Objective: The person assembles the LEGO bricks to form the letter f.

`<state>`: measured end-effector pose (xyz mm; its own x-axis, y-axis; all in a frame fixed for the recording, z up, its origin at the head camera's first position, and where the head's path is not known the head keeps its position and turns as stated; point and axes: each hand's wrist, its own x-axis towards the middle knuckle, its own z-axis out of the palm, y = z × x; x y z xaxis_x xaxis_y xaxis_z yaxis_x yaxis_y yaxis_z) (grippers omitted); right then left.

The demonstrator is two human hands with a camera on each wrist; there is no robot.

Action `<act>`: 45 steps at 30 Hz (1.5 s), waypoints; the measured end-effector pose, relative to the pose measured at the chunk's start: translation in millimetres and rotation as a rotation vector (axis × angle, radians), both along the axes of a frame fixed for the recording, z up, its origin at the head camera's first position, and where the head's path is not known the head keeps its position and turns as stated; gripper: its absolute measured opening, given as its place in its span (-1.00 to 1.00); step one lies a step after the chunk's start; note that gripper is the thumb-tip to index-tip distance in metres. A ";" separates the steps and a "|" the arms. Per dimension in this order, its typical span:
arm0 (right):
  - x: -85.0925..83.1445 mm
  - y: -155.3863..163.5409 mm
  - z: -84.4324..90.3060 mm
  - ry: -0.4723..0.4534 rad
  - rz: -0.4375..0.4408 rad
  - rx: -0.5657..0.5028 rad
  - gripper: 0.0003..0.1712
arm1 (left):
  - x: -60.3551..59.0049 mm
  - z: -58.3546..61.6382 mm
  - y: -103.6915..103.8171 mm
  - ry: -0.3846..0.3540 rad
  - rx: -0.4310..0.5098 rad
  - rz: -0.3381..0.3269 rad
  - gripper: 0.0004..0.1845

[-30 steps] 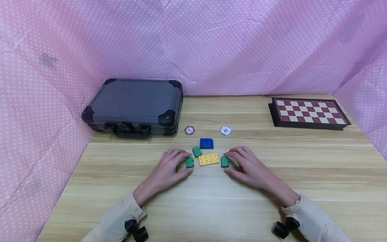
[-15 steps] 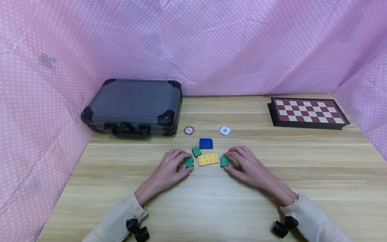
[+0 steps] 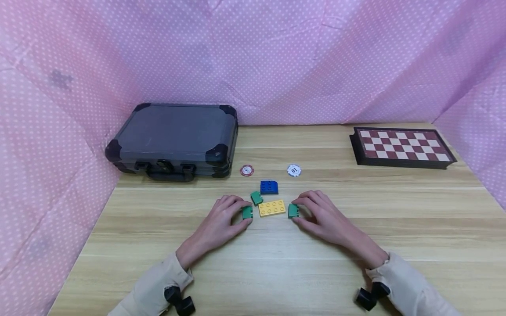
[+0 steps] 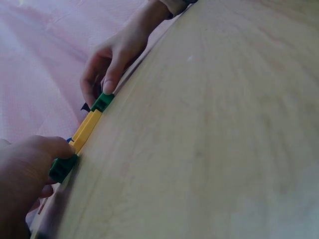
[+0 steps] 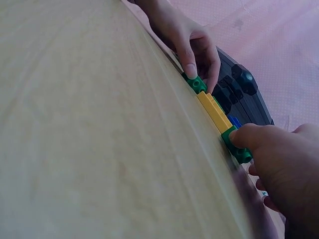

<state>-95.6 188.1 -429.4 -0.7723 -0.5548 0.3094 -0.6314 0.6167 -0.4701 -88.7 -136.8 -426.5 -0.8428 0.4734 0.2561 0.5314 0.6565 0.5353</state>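
A yellow studded plate [image 3: 272, 207] lies flat on the wooden table [image 3: 276, 272] between my hands. My left hand [image 3: 242, 213] pinches a small green brick [image 3: 247, 213] at the plate's left end. My right hand [image 3: 297, 211] pinches another green brick [image 3: 293, 210] at its right end. Both bricks rest on the table. The left wrist view shows the left brick [image 4: 62, 169] under my thumb, touching the plate [image 4: 87, 129]. In the right wrist view the right brick [image 5: 238, 149] is against the plate [image 5: 214, 112]. A third green brick [image 3: 256, 198] and a blue brick [image 3: 269, 187] sit just behind.
A dark hard case [image 3: 174, 140] lies at the back left, and a folded chessboard [image 3: 401, 147] at the back right. A red chip [image 3: 247, 170] and a white chip [image 3: 294, 170] lie behind the bricks. Pink dotted cloth [image 3: 276, 57] walls three sides.
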 end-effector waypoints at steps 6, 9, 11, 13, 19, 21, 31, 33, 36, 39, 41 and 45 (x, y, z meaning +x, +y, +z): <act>0.2 -0.1 2.1 -0.014 0.001 0.002 -0.52 | 1.9 -0.9 0.4 -0.034 0.056 0.006 -0.61; 0.0 0.1 2.7 -0.020 0.002 0.003 -0.52 | 3.1 -1.0 0.7 -0.061 0.078 0.011 -0.61; 0.0 0.3 3.7 -0.028 -0.001 -0.002 -0.52 | 3.6 -1.0 0.9 -0.077 0.090 0.013 -0.61; 0.3 0.9 3.9 -0.033 -0.006 -0.002 -0.52 | 3.8 -1.1 1.3 -0.089 0.100 0.014 -0.62; 0.9 1.3 6.0 -0.053 -0.016 0.003 -0.51 | 4.3 0.1 1.9 -0.174 0.151 0.020 -0.64; 0.7 1.2 6.9 -0.061 -0.016 0.002 -0.52 | 4.6 0.3 2.2 -0.215 0.177 0.023 -0.64; 1.6 1.1 9.8 -0.071 -0.008 -0.003 -0.52 | 10.7 1.9 5.6 -0.280 0.222 0.055 -0.63; 1.7 1.2 10.3 -0.072 -0.007 -0.007 -0.52 | 11.8 2.5 6.2 -0.293 0.222 0.062 -0.63; 1.9 1.3 10.6 -0.070 -0.005 -0.010 -0.52 | 13.6 3.5 7.4 -0.308 0.217 0.068 -0.62; 1.7 1.3 10.7 -0.062 -0.001 -0.012 -0.51 | 15.2 4.1 8.4 -0.315 0.212 0.067 -0.62; 1.2 1.1 10.5 -0.052 0.004 -0.014 -0.51 | 15.9 4.3 8.9 -0.315 0.211 0.066 -0.62; 0.4 0.7 10.8 -0.033 0.017 -0.024 -0.50 | 16.8 4.2 10.0 -0.315 0.220 0.062 -0.62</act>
<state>-95.2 188.8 -418.6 -0.7725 -0.5611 0.2973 -0.6260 0.5942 -0.5050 -71.9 -126.8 -422.3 -0.9218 0.3815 0.0696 0.2811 0.5338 0.7975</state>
